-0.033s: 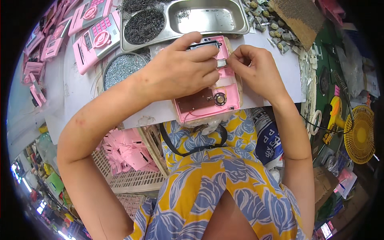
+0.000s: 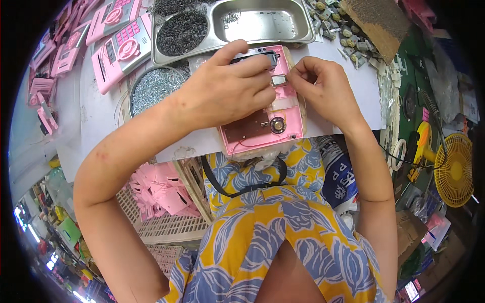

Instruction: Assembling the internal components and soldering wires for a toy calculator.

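Observation:
A pink plastic housing (image 2: 296, 117) lies open-side up at the table's front edge, with a round black speaker (image 2: 278, 125), a brown board (image 2: 246, 129) and thin wires inside. My left hand (image 2: 230, 88) reaches over its left side, fingers curled down into it; what the fingertips grip is hidden. Beside those fingers a dark bar-like part (image 2: 273, 59) shows at the housing's far end. At the right rim my right hand (image 2: 323, 91) has thumb and forefinger pinched at the end of a small silver block-shaped part (image 2: 279, 80).
A steel tray (image 2: 308, 22) with black springs (image 2: 182, 33) stands at the back, beside a round dish of screws (image 2: 156, 88). Finished-looking pink devices (image 2: 124, 53) lie left, small motors (image 2: 348, 38) back right. A crate (image 2: 146, 230) of pink parts sits below; a yellow fan (image 2: 454, 169) is right.
My left hand has shifted slightly to the left, and the dark bar-like part and the silver part have moved a little with it. My right hand looks almost unmoved.

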Available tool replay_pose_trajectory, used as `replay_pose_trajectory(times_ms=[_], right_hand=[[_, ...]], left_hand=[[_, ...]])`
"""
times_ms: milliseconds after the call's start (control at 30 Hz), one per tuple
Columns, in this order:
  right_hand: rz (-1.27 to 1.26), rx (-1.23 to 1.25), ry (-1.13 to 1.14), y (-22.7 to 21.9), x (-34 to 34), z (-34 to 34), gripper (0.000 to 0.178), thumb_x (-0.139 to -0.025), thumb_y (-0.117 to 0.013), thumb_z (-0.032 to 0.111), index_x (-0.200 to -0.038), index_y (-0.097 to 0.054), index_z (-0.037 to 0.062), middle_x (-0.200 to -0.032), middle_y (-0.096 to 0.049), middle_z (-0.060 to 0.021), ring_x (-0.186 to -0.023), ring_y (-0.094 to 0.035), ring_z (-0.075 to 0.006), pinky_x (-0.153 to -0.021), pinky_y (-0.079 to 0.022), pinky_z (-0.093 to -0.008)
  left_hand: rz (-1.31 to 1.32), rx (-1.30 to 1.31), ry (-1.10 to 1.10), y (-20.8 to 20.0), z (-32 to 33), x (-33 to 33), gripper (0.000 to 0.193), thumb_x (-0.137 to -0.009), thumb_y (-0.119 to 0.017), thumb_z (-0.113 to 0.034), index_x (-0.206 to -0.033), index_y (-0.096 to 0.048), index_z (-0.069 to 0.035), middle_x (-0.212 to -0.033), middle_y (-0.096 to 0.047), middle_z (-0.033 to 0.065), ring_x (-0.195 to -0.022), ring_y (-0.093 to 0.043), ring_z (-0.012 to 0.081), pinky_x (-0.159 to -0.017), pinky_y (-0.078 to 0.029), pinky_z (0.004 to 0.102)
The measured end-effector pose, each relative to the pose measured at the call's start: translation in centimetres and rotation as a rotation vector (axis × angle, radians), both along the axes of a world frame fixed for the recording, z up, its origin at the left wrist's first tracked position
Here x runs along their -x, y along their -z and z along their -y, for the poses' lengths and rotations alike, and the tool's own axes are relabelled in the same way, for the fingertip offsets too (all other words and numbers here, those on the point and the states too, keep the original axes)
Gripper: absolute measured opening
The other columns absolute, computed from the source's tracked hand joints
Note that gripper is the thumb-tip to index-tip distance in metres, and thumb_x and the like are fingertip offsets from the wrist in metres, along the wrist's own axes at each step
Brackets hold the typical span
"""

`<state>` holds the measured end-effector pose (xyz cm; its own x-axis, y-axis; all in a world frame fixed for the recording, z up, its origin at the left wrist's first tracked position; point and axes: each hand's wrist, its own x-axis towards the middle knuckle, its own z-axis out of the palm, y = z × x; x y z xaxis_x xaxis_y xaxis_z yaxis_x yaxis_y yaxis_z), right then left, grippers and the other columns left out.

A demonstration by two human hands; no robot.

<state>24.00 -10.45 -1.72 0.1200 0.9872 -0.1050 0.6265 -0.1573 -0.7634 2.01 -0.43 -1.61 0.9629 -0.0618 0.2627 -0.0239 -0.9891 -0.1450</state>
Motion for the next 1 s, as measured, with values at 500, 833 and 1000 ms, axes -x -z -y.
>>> replay_pose_trajectory(times_ms=[500, 833, 1000], right_hand=[[-0.074, 0.043, -0.041, 0.4, -0.9, -0.4, 0.025, -0.089, -0.073, 0.021, -0.093, -0.074, -0.0039, -0.073, -0.071, -0.0131, -0.065, -0.068, -0.0176, -0.062, -0.052, -0.0305], [0.063, -0.109, 0.07, 0.4, 1.7, 1.1, 0.024, -0.089, -0.074, 0.022, -0.087, -0.071, -0.0018, -0.075, -0.071, -0.0159, -0.064, -0.069, -0.0273, -0.061, -0.053, -0.0362], [0.107, -0.088, -0.002, 0.5, 1.0, 1.1, 0.026, -0.085, -0.077, 0.026, -0.085, -0.07, 0.0009, -0.068, -0.068, -0.0123, -0.059, -0.066, -0.025, -0.058, -0.05, -0.0353]], left_hand=[[0.113, 0.2, -0.186, 2.6, 2.2, 1.6, 0.045, -0.081, -0.073, -0.037, -0.122, -0.068, -0.021, -0.14, -0.06, -0.0074, -0.128, -0.05, 0.0194, -0.113, -0.027, 0.0493], [0.19, 0.168, -0.185, 2.5, 2.0, 3.2, 0.039, -0.081, -0.073, -0.027, -0.119, -0.07, -0.019, -0.133, -0.065, -0.0051, -0.121, -0.054, 0.0205, -0.107, -0.029, 0.0476], [0.178, 0.298, -0.276, 2.4, 2.6, 3.2, 0.038, -0.08, -0.074, -0.024, -0.118, -0.072, -0.019, -0.134, -0.064, -0.0054, -0.117, -0.054, 0.0232, -0.106, -0.029, 0.047]])
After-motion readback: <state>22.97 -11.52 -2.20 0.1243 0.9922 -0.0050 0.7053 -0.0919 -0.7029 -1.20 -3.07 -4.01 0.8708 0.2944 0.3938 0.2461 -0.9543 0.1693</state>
